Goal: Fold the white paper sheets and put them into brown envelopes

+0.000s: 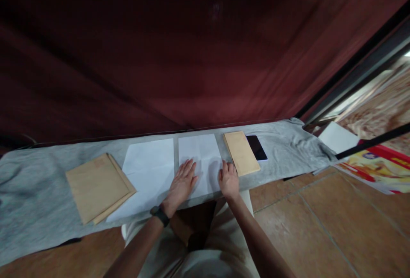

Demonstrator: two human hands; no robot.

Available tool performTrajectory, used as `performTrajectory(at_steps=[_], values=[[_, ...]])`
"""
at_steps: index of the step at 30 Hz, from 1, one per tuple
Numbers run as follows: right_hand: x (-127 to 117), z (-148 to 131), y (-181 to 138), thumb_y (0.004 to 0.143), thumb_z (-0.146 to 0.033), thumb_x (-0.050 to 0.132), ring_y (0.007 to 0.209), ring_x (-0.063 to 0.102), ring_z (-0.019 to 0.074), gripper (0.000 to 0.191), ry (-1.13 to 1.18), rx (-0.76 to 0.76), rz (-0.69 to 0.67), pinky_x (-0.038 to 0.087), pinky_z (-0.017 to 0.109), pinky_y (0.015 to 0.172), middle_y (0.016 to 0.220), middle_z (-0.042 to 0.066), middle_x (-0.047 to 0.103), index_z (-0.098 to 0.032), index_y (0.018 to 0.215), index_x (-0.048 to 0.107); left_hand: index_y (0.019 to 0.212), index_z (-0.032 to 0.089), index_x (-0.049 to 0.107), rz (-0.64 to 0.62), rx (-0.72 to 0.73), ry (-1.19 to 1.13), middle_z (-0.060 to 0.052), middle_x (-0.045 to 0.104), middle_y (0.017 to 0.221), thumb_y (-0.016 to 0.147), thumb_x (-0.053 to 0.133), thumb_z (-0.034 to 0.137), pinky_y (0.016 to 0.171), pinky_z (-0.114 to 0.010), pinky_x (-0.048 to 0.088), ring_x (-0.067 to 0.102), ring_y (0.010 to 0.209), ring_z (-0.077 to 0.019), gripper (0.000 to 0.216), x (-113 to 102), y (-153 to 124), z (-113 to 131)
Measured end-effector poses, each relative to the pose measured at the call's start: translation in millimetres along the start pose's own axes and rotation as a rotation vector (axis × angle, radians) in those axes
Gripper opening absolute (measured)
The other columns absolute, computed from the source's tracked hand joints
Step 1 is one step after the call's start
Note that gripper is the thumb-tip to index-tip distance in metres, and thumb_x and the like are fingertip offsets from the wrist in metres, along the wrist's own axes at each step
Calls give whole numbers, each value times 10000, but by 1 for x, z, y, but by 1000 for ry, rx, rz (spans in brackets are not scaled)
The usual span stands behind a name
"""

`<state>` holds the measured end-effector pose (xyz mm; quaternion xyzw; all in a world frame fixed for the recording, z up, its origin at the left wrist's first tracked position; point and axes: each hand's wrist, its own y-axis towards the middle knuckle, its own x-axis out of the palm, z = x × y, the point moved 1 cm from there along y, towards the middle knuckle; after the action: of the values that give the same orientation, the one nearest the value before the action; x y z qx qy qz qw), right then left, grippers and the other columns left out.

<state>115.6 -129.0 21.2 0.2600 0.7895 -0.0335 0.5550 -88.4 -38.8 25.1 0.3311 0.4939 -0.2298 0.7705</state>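
Observation:
My left hand [183, 180], with a dark watch on the wrist, lies flat with fingers stretched out on the left part of a white sheet of paper [205, 152]. At the right edge of that sheet, my right hand [229, 179] is closed with its fingers curled; whatever they may hold is hidden. Just beyond the right hand lies a small stack of tan envelopes [242, 152]. To the left of the left hand, a second white sheet [149, 162] is spread out. Larger brown envelopes [99, 188] overlap its left side.
A grey cloth [288, 145] covers the narrow bench. A dark-screened phone [256, 147] lies right of the tan envelopes. Behind the bench rises a dark red surface [198, 64]. A colourful printed box or packet [381, 167] is at the far right, above the tiled floor [288, 218].

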Motion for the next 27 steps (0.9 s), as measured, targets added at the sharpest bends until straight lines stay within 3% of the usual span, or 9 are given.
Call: performTrajectory(at_steps=[5,11,16,22,27], values=[[15,-12,-6,1017,-235,394,1396,452,289,468,63,-244,30,401,478,1128,1490,175,512,-136,1467,478,1531,142,393,-34,58,6,-141,417,1589,1020,329,296,1240,-501,288,317,1509,-254,537,23,30,25],[30,-15,-16,1023,-269,434,1450,408,309,497,5,-248,3,325,516,1183,1542,162,472,-139,1502,459,1506,158,445,-98,-2,71,-107,407,1598,1033,305,328,1251,-485,248,311,1512,-249,522,42,64,29],[29,-17,-15,1023,-265,428,1460,400,296,525,0,-238,2,316,503,1196,1557,145,452,-140,1532,416,1523,143,420,-61,-58,100,-110,381,1609,1033,300,353,1259,-469,213,288,1522,-243,547,44,78,13],[28,-16,-19,1032,-270,407,1474,374,291,537,8,-263,18,307,491,1202,1575,148,426,-138,1552,377,1543,167,394,10,-176,115,-110,406,1593,1027,296,386,1246,-474,230,314,1511,-252,569,39,87,-25],[29,-13,-11,1042,-268,371,1456,397,302,491,68,-238,-3,308,531,1194,1545,162,467,-125,1506,449,1541,115,387,57,-293,127,-160,398,1589,1019,291,368,1233,-515,246,317,1507,-290,588,35,88,-40]])
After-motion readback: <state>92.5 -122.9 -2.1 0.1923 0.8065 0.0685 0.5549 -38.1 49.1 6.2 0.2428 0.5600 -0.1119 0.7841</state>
